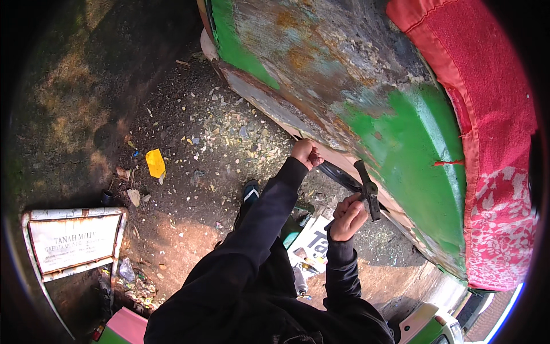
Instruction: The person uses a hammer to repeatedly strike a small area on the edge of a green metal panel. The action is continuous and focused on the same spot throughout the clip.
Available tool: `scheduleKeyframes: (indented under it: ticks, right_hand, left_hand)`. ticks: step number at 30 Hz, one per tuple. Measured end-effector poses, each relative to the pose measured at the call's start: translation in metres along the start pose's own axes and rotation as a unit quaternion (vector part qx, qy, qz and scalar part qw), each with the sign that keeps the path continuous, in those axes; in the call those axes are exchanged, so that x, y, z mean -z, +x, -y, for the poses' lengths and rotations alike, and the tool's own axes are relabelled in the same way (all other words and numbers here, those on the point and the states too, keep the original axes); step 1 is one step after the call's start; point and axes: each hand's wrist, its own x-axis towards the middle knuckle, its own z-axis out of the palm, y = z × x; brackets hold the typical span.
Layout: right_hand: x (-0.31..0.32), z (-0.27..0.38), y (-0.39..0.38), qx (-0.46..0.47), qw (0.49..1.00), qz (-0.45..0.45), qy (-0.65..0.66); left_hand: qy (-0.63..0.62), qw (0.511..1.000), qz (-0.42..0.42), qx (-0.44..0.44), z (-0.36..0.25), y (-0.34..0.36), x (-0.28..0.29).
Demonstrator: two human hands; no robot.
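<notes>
My right hand (pixel 348 219) is closed around the handle of a hammer (pixel 368 191), whose dark metal head lies close against the lower edge of a vehicle body panel (pixel 401 132). Green paint covers part of that panel; elsewhere it is bare, rusty and patchy. Ahead and to the left, my left hand (pixel 306 153) is closed in a fist at the panel's lower edge. Whatever its fingers hold, if anything, is hidden. Between the two hands a dark curved strip (pixel 339 176) shows under the panel's edge.
Red patterned cloth (pixel 492 143) drapes over the vehicle on the right. Paint flakes (pixel 240 132) litter the ground, with a yellow container (pixel 155 163) on the left. A white-framed sign (pixel 74 241) stands at lower left. A printed sheet (pixel 312 243) and a spray can (pixel 300 282) lie near my legs.
</notes>
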Motion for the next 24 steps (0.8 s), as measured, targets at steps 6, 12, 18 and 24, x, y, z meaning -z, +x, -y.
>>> scheduleKeyframes:
  ticks: [6,12,18,24]
  right_hand:
    - [0.001,0.001,-0.011,-0.04,0.999,0.013,0.014]
    - [0.0,-0.01,-0.02,-0.074,0.996,0.04,0.017]
    - [-0.001,-0.009,-0.021,-0.07,0.996,0.054,-0.01]
    - [0.007,-0.035,-0.036,0.13,0.99,0.044,-0.009]
  left_hand:
    - [0.024,0.998,0.048,0.013,0.008,-0.023,0.008]
    - [0.039,0.999,0.037,0.003,0.003,-0.027,0.006]
    - [-0.015,0.997,0.061,0.055,-0.016,-0.018,0.01]
    - [0.002,0.994,0.082,0.073,-0.019,-0.027,0.005]
